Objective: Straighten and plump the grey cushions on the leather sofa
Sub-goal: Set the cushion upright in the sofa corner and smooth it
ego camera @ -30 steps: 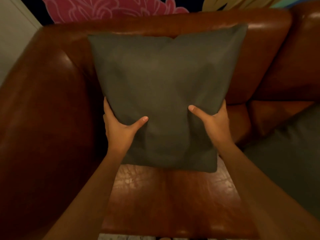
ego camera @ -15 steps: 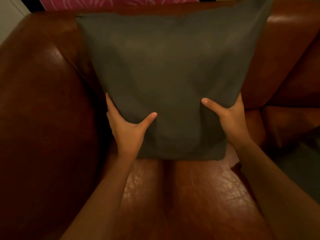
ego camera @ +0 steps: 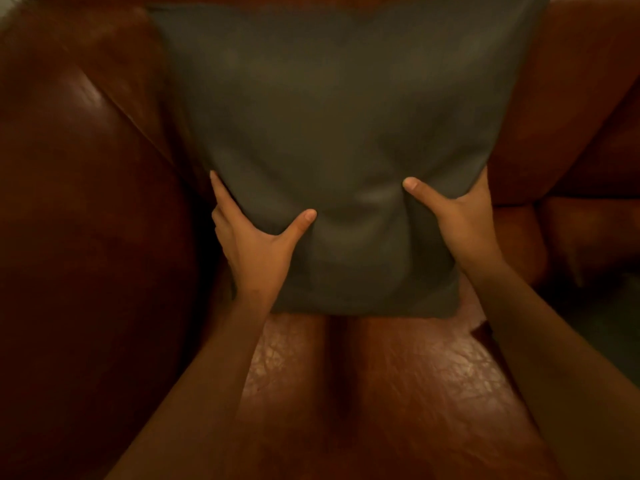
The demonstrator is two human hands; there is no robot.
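Against the sofa backrest point(ego camera: 540, 109), grey cushion point(ego camera: 329, 126) upright on seat point(ego camera: 374, 382). Left hand point(ego camera: 258, 252) and right hand point(ego camera: 460, 220) clamp its lower side edges, thumbs dimpling the front. Judged soft, light (fabric yields); hold the sides. Armrest point(ego camera: 86, 220) crowds left; more room rightward.

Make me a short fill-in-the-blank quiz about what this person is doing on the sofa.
1. Both hands grip a cushion coloured ____.
2. The sofa is brown ____.
3. Each ____ presses the cushion's front, while the fingers wrap behind its sides.
4. The left hand and right hand hold the cushion's ____ half.

Answers: grey; leather; thumb; lower
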